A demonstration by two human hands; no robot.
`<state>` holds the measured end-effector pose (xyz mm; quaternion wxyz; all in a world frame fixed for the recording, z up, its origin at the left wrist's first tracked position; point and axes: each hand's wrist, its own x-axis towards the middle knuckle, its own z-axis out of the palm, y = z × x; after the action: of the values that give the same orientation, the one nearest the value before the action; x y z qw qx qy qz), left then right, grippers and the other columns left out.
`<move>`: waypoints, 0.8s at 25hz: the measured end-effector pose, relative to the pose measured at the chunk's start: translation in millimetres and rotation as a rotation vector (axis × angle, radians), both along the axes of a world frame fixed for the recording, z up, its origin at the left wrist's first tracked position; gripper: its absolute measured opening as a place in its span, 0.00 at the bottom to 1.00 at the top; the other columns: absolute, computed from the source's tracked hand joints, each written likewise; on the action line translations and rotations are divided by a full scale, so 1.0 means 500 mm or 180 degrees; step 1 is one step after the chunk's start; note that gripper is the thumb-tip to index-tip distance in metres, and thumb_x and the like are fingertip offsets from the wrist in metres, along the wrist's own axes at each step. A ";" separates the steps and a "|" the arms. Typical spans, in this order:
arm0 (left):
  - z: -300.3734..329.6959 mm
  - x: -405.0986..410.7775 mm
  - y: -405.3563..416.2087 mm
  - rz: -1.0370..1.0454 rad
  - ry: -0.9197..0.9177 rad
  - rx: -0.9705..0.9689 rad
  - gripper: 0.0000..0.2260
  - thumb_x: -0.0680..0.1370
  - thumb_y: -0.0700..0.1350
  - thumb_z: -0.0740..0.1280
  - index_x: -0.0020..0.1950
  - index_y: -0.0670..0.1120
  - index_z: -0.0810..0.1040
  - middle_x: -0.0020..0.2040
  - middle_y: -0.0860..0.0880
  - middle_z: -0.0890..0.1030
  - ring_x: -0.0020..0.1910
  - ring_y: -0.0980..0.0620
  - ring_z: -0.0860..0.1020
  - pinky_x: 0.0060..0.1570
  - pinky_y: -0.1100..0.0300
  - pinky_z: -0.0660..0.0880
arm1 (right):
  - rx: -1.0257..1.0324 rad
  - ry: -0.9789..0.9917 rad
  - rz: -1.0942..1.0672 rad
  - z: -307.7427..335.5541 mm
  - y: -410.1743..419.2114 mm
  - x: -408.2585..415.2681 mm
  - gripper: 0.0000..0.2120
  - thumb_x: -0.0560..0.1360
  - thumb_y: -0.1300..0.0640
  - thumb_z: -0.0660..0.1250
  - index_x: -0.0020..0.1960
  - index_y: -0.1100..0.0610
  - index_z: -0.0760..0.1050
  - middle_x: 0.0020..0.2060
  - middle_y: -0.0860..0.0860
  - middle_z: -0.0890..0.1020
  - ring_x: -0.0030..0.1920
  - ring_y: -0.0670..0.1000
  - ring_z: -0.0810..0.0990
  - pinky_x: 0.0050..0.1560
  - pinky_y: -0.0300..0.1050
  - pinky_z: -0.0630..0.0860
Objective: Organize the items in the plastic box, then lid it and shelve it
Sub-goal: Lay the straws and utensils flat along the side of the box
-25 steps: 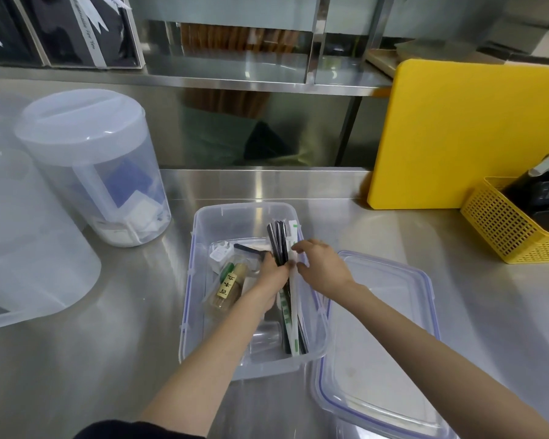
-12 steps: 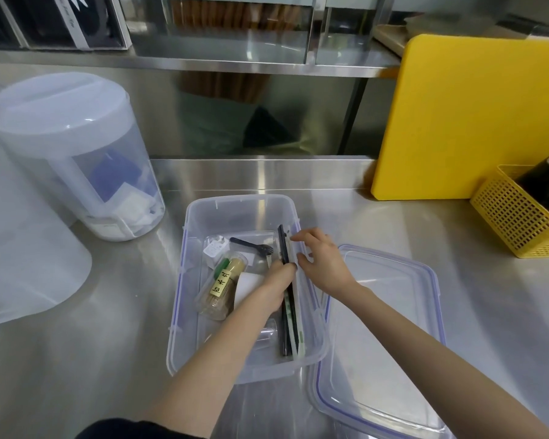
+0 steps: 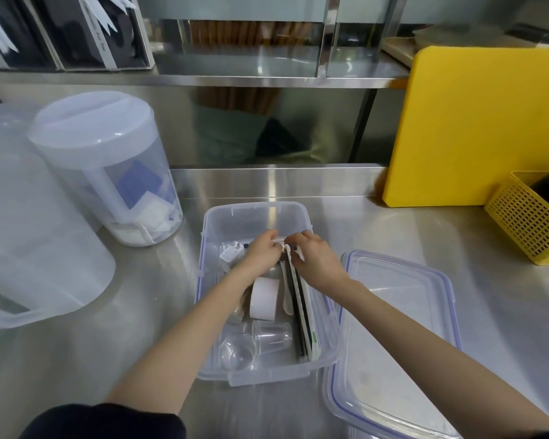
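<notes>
A clear plastic box [image 3: 257, 210] stands on the steel counter in front of me. Along its right wall lies a bundle of long thin black and white packets [image 3: 301, 312]. My left hand [image 3: 262, 250] and my right hand [image 3: 314, 261] meet at the far end of that bundle, fingers pinched on its top. A white roll [image 3: 263, 297], clear cups [image 3: 271, 335] and a small white adapter [image 3: 230, 253] also lie inside. The box's clear lid [image 3: 400, 315], with a blue seal, lies flat on the counter just right of the box.
A lidded translucent canister [image 3: 108, 172] stands at the left, with a larger clear container [image 3: 29, 236] beside it. A yellow cutting board [image 3: 482, 125] leans at the back right, next to a yellow basket [image 3: 526, 223]. A steel shelf [image 3: 267, 79] runs above the counter.
Both hands slid toward the far end of the box along the packet bundle. The bundle now lies lower against the right wall. The head camera has come closer.
</notes>
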<state>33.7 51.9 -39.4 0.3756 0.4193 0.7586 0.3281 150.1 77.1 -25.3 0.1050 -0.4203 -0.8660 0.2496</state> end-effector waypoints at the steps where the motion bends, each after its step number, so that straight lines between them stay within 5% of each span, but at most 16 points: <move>1: -0.002 -0.017 0.003 -0.0104 0.0400 0.0012 0.19 0.78 0.36 0.55 0.70 0.40 0.65 0.70 0.42 0.69 0.69 0.44 0.67 0.67 0.55 0.64 | -0.0045 -0.0140 0.0047 0.000 0.002 -0.014 0.16 0.77 0.61 0.59 0.63 0.62 0.72 0.60 0.59 0.76 0.60 0.59 0.74 0.58 0.50 0.72; 6: -0.037 -0.059 0.016 -0.0837 0.1980 -0.0092 0.16 0.78 0.38 0.57 0.66 0.42 0.70 0.65 0.42 0.75 0.63 0.42 0.73 0.63 0.51 0.68 | -0.0129 -0.1142 -0.0013 -0.022 0.021 -0.069 0.14 0.78 0.60 0.56 0.60 0.64 0.73 0.58 0.62 0.77 0.57 0.62 0.77 0.55 0.53 0.75; 11: -0.067 -0.082 0.063 -0.1500 0.2767 -0.0453 0.16 0.77 0.39 0.59 0.65 0.44 0.72 0.64 0.44 0.76 0.63 0.44 0.72 0.64 0.54 0.64 | 0.0376 -0.2232 0.0277 -0.073 0.035 -0.105 0.17 0.77 0.61 0.58 0.65 0.57 0.69 0.63 0.57 0.74 0.65 0.57 0.71 0.60 0.48 0.71; 15: -0.093 -0.078 0.081 -0.1755 0.3073 -0.0810 0.13 0.77 0.40 0.60 0.60 0.44 0.74 0.62 0.45 0.77 0.63 0.45 0.72 0.64 0.53 0.62 | 0.0768 -0.2629 0.0403 -0.106 0.047 -0.112 0.19 0.77 0.57 0.59 0.67 0.54 0.67 0.67 0.57 0.70 0.68 0.57 0.64 0.67 0.49 0.62; 20: -0.108 -0.073 0.089 -0.1658 0.3041 -0.0849 0.14 0.77 0.39 0.58 0.62 0.43 0.73 0.63 0.43 0.73 0.64 0.43 0.69 0.64 0.50 0.62 | 0.0784 -0.2483 0.0245 -0.126 0.055 -0.122 0.15 0.77 0.58 0.58 0.63 0.57 0.71 0.65 0.57 0.73 0.67 0.57 0.67 0.67 0.48 0.62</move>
<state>-2.9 96.2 -93.2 0.1086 0.6438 0.7508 -0.1007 89.3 104.4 -88.5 -0.1911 -0.4349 -0.8794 -0.0303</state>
